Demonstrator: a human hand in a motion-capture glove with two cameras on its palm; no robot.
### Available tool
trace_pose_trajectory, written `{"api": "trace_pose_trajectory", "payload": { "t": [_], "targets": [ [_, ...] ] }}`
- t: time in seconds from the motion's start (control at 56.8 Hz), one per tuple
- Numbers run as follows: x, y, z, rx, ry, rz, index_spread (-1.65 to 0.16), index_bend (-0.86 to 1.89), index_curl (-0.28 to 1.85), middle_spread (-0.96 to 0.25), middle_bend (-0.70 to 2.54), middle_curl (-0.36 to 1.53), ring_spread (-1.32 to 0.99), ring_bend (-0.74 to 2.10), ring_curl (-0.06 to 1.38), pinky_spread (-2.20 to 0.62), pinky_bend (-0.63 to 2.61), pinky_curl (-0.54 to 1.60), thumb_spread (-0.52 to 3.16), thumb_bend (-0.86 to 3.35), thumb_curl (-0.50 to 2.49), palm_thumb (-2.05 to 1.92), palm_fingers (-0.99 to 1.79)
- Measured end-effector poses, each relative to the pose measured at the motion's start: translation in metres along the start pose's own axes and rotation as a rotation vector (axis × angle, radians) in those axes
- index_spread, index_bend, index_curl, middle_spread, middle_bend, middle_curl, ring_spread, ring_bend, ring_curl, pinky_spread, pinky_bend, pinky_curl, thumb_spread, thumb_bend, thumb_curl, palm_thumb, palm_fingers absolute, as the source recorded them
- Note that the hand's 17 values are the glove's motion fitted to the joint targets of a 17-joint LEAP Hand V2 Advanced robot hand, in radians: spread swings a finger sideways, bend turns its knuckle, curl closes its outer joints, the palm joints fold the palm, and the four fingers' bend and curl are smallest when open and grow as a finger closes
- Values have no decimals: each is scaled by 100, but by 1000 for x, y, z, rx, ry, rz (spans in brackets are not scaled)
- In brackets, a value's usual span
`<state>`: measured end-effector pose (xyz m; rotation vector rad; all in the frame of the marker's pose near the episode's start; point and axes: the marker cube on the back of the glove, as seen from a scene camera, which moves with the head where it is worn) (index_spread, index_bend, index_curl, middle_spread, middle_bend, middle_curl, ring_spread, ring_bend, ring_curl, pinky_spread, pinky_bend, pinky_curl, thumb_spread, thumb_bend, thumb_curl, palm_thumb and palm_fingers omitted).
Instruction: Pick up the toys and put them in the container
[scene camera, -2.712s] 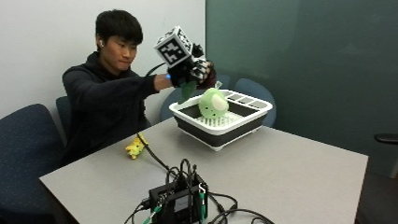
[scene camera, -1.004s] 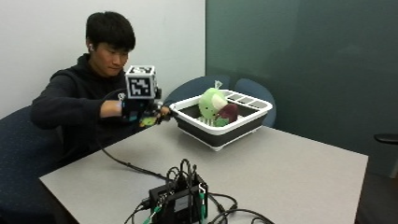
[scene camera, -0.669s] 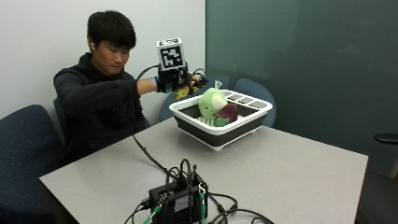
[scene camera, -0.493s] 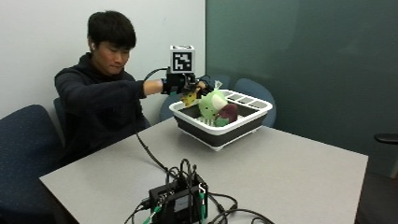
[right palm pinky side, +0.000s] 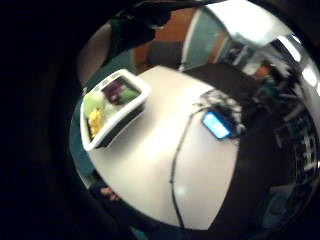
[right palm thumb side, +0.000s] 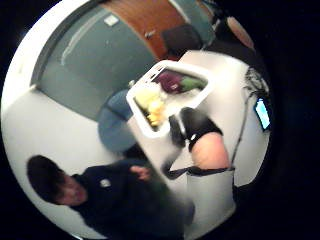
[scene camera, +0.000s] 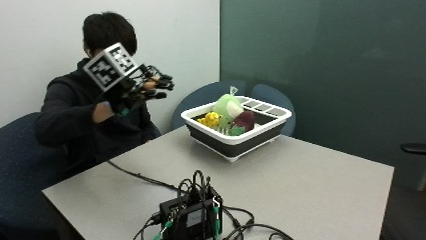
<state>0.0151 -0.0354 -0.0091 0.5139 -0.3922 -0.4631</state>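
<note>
Outside view faces across the table; both palm views overlook its container.

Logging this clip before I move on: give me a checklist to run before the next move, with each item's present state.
1. Yellow toy in the container: ok, it lies inside beside the green toy and the dark red toy.
2. Right hand holds nothing: ok, raised away from the container, fingers spread.
3. Toys left on the table: ok, none visible.
4. Container upright on the table: ok.
5. Cables and black box kept away from the container: ok, they sit at the near table edge.
</note>
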Motion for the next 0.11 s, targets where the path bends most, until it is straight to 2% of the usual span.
{"api": "trace_pose_trajectory", "payload": {
  "t": [0.053,0.106],
  "targets": [
    [37,7,-3,123,162,57,-27,38,52,-2,17,30,-8,24,22,2,50,36,138,2,42,28,9],
    [47,11,-3,155,206,67,-26,41,53,-3,18,31,-10,26,23,2,48,35,143,3,41,30,14]
  ]
}}
